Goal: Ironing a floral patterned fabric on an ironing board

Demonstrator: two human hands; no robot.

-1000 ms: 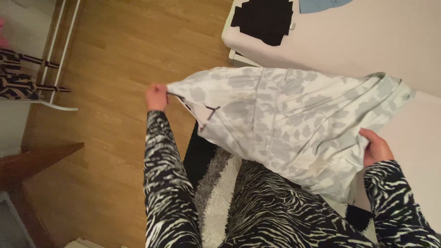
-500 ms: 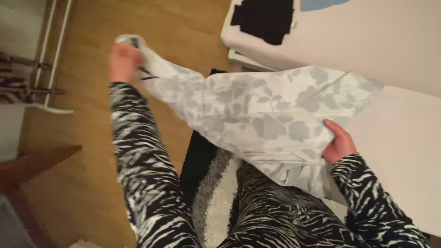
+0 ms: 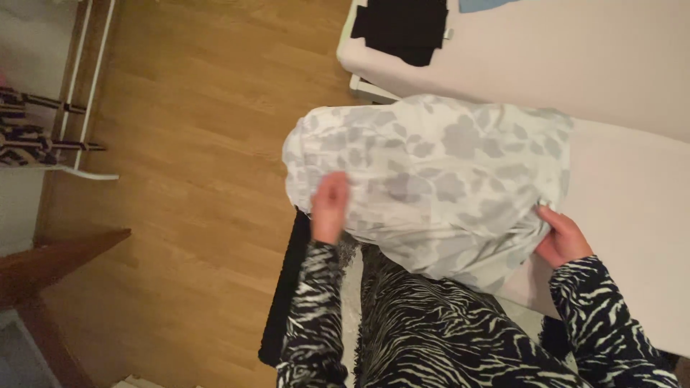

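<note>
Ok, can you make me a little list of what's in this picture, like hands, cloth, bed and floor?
left hand: left hand lies on the near left part of the cloth, fingers bent
right hand: right hand grips the cloth's right edge
cloth: white cloth with grey leaf print, bunched and held between both hands
bed: white bed at right, part of the cloth above it
on the bed: black fabric at the far corner
floor: wooden floor
rug: black and white rug underfoot
sleeves: zebra-striped
</note>
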